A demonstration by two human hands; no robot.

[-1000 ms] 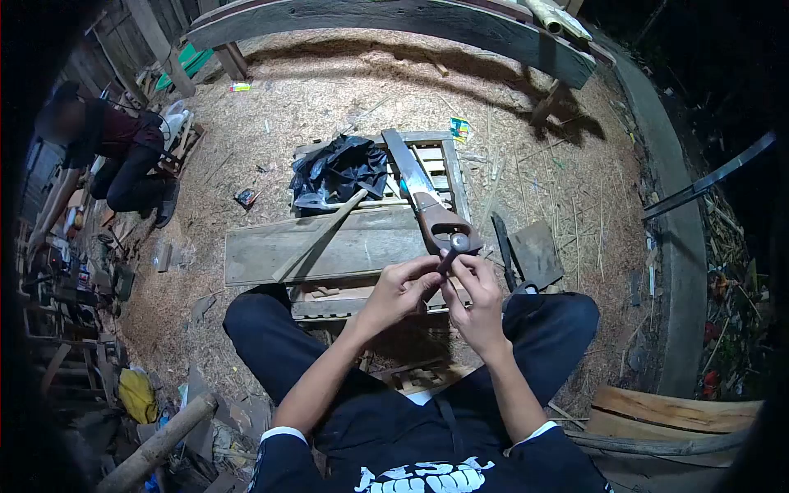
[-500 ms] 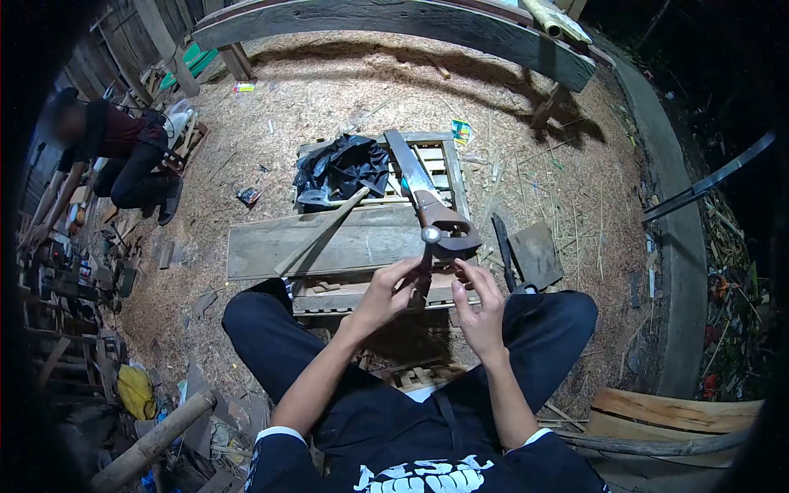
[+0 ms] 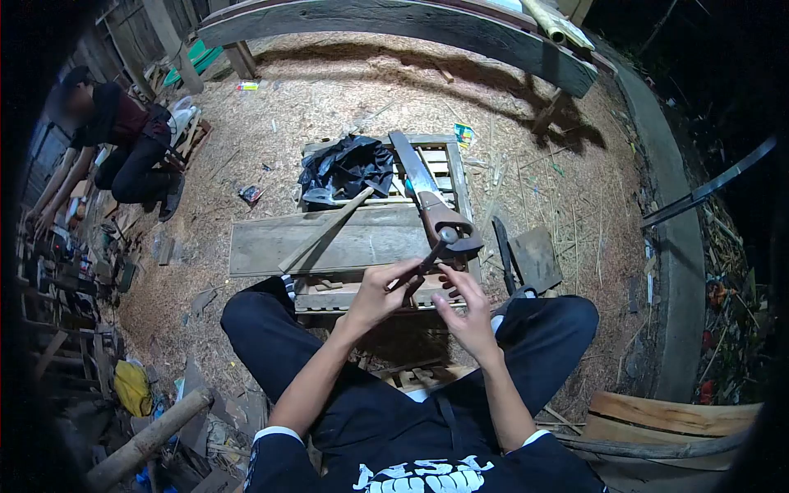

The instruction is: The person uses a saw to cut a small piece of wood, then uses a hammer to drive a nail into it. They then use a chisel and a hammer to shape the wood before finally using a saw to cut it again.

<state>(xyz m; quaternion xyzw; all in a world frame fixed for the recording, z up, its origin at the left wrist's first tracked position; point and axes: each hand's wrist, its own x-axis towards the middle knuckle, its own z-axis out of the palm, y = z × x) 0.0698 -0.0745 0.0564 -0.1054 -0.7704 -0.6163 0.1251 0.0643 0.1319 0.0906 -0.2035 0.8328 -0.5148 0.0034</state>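
My left hand (image 3: 380,294) is closed around a dark, narrow tool with a rounded, shiny end (image 3: 448,235); I cannot make out its exact kind. The tool tilts up and to the right over the hand saw's handle. My right hand (image 3: 470,312) is just right of it, fingers curved and apart, nothing visible in them. Beyond the hands the hand saw (image 3: 417,168) lies on the slatted wooden crate (image 3: 454,168), its brown handle towards me. A wide board (image 3: 329,245) rests across the crate, with a thin wooden strip (image 3: 325,232) lying over it.
A black plastic bag (image 3: 349,168) lies on the crate's far left. Right of the crate are a dark long-bladed tool (image 3: 503,246) and a flat board piece (image 3: 536,256). A person (image 3: 123,140) crouches at the left. A heavy wooden beam (image 3: 394,25) spans the back.
The rounded end of the tool has swung right, and the tool now leans more. My right hand has moved slightly left, closer to my left hand.
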